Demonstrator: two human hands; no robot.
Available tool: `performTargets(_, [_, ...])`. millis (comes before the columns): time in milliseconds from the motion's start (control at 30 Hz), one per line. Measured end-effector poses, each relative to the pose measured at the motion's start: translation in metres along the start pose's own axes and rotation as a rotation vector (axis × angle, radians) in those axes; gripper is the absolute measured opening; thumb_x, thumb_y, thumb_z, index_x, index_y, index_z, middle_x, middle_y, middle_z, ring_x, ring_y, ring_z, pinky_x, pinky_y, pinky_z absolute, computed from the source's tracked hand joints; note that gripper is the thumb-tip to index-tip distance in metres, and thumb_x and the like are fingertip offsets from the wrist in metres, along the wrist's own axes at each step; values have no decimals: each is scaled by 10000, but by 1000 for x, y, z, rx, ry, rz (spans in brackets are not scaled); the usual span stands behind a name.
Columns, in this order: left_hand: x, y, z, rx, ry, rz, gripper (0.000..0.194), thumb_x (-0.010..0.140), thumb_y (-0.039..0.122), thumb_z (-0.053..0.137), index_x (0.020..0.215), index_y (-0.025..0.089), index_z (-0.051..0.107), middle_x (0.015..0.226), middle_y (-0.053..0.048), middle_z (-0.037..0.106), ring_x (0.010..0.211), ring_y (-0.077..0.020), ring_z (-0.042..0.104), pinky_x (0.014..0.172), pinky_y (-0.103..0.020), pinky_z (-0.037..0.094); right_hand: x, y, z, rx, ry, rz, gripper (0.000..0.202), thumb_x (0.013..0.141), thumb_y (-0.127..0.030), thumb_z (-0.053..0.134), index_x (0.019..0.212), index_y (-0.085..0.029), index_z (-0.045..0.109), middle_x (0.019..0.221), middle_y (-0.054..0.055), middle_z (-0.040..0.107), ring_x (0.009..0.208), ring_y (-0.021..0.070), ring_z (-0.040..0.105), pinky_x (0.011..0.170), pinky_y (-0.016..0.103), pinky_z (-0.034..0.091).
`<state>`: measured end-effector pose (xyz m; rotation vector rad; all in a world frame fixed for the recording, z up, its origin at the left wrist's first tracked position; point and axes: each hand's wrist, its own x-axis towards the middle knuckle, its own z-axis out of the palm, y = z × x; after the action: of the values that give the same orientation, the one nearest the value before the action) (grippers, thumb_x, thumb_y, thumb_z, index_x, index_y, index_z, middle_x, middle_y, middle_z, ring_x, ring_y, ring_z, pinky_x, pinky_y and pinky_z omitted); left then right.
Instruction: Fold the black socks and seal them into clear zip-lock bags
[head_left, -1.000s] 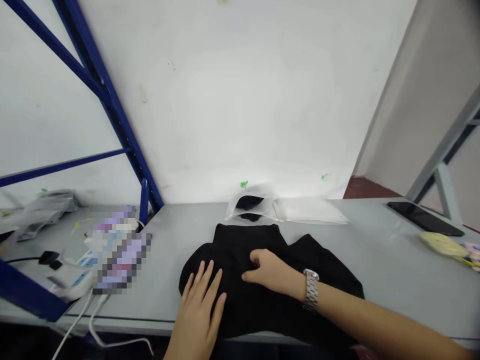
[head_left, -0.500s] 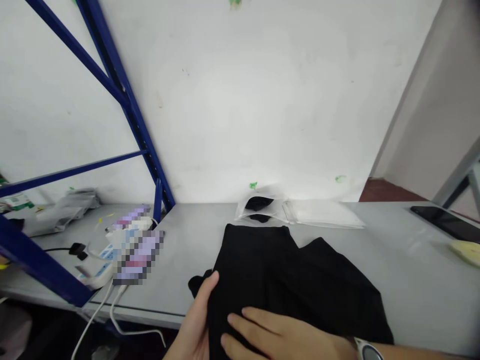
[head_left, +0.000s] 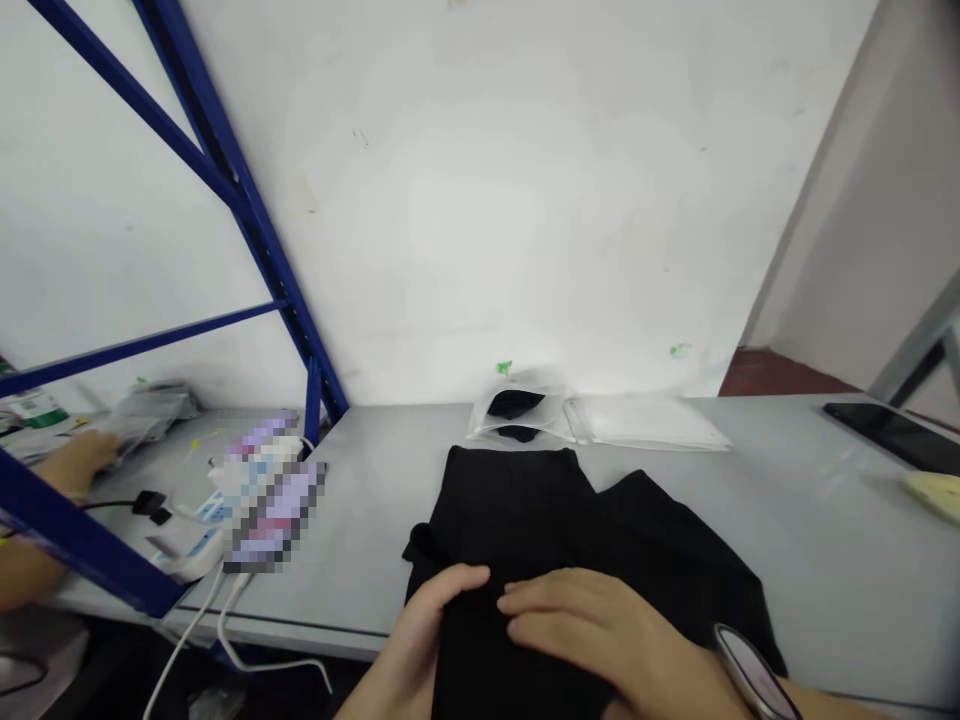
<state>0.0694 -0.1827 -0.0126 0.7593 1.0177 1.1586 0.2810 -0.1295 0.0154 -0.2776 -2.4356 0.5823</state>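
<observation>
A black garment (head_left: 517,510) lies on the grey table, a straight edge at its far end and a wide part spread to the right. My left hand (head_left: 420,635) grips its left side, thumb on top and the other fingers hidden under the cloth. Beside the thumb, a small fold of cloth sticks up. My right hand (head_left: 592,620) rests on the garment with its fingers stretched out; a watch (head_left: 754,670) is on that wrist.
Clear plastic bags (head_left: 637,420), one with something black inside, lie behind the garment. A dark phone (head_left: 900,435) and a yellowish object (head_left: 934,492) are at right. Past the blue metal frame (head_left: 247,200) are a power strip (head_left: 206,545) and another person's hand (head_left: 86,460) at bags.
My left thumb has moved right onto the garment, and the cloth's left edge is turned up. My right hand has shifted right and farther up. Another person's arm has appeared at left.
</observation>
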Motion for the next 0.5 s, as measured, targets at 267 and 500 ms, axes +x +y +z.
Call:
performTargets(267, [35, 20, 39, 13, -231, 80, 705, 646, 470, 750, 1269, 228, 528, 1350, -104, 513, 1278, -338, 402, 1016, -513, 360, 18, 44, -5, 1048, 375, 835, 425, 810, -470, 555, 1117, -177, 584, 1064, 91, 655, 938, 224, 634, 823, 378, 513])
performTargets(500, [91, 48, 79, 409, 4, 173, 524, 719, 345, 719, 1206, 208, 583, 1175, -86, 653, 1102, -289, 587, 982, -434, 424, 5, 92, -56, 690, 285, 637, 804, 554, -254, 809, 1277, -198, 464, 1193, 79, 585, 1105, 219, 539, 988, 387, 406])
